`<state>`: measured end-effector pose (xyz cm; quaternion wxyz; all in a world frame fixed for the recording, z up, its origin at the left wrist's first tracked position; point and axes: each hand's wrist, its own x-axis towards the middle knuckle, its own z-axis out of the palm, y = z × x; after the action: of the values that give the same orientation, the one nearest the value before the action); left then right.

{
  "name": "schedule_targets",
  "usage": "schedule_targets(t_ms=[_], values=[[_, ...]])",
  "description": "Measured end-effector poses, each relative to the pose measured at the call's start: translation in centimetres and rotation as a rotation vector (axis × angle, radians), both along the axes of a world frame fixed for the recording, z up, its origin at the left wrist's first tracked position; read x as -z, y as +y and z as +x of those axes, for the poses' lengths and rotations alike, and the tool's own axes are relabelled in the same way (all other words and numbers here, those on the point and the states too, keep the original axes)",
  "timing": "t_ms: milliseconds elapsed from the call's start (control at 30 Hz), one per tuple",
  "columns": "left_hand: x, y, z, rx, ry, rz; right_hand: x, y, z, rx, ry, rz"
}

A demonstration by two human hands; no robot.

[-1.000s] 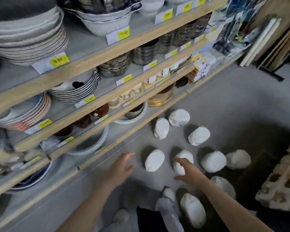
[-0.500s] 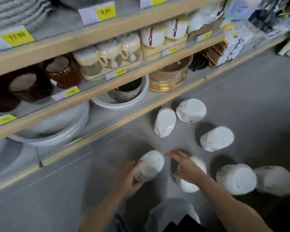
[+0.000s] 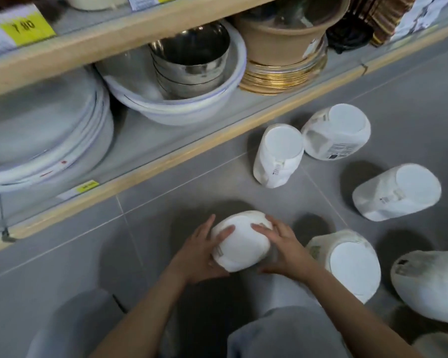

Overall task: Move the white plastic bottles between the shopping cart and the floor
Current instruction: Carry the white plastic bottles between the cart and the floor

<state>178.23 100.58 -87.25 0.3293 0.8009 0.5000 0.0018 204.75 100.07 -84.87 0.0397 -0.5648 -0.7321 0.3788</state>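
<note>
Crouching by a shop shelf [image 3: 166, 161], a person clasps one white bottle [image 3: 239, 241] at lower centre of the frame. The left hand [image 3: 202, 254] and right hand [image 3: 282, 249] curl their fingers around opposite sides, probably to steady its bulk for lifting. Five more bottles [image 3: 396, 192] lie on the grey floor [image 3: 62, 267] to the right. No cart is visible.

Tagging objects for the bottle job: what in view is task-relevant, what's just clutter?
Job:
held bottle, gripped by left hand and right hand
other bottles on the floor, e.g.

Clutter:
steel bowls
white basin
plates
clay pot
</note>
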Motion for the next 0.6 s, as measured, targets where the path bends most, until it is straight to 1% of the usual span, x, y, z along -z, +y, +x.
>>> schedule_targets(t_ms=[67, 133, 167, 233, 300, 367, 433, 500, 600], values=[[0.1, 0.4, -0.9, 0.017, -0.019, 0.02, 0.4, -0.1, 0.2, 0.007, -0.003, 0.035], [0.4, 0.2, -1.1, 0.012, -0.083, -0.026, 1.3, 0.4, 0.1, -0.06, -0.008, 0.098], [0.9, 0.1, -0.8, -0.008, -0.129, -0.044, 1.8, 0.8, -0.2, -0.101, -0.003, 0.125], [1.8, -0.1, 0.2, -0.112, -0.241, -0.015, 2.8, 1.7, -1.0, -0.141, 0.01, 0.145], [1.9, 0.0, 1.0, -0.215, -0.311, 0.031, 3.2, 2.4, -1.5, -0.119, 0.035, 0.133], [1.5, 0.4, 1.1, -0.22, -0.317, 0.074, 2.8, 2.9, -1.5, -0.049, 0.128, 0.082], [-0.3, 1.2, 0.7, -0.198, -0.301, 0.036, 1.1, 3.4, -1.4, 0.031, 0.254, -0.01], [-3.6, 2.3, 0.1, -0.197, -0.294, -0.014, -2.1, 4.1, -1.6, 0.068, 0.327, -0.055], [-11.1, 3.5, -0.7, -0.231, -0.333, -0.054, -9.8, 5.3, -2.1, 0.094, 0.381, -0.144]])
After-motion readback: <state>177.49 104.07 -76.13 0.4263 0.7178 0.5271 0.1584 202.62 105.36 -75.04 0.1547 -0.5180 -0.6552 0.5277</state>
